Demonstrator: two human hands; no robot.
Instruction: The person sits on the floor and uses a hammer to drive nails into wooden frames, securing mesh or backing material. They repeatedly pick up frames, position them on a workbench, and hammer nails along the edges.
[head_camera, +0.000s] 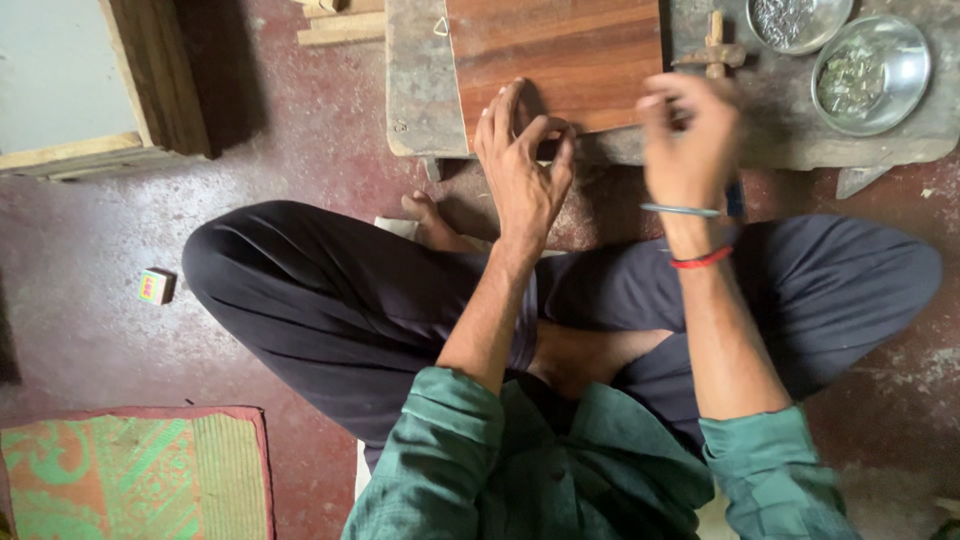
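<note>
I sit cross-legged on the floor before a low grey work block (420, 90). A reddish-brown wooden board (560, 55) lies on it. My left hand (520, 165) rests at the board's near edge, thumb and forefinger pinched together as if on something tiny that I cannot make out. My right hand (690, 135) hovers blurred over the block's right part, fingers curled; whether it holds anything is unclear. A dark handle (735, 197) shows just below the right wrist. A small wooden cross-shaped tool (713, 52) lies beyond the right hand.
Two metal bowls stand at the top right: one (872, 75) with greenish bits, one (797, 20) with small metal pieces. A wooden frame (150, 80) leans at the top left. A small colourful box (157, 286) lies on the red floor, and a patterned mat (130, 470) at the bottom left.
</note>
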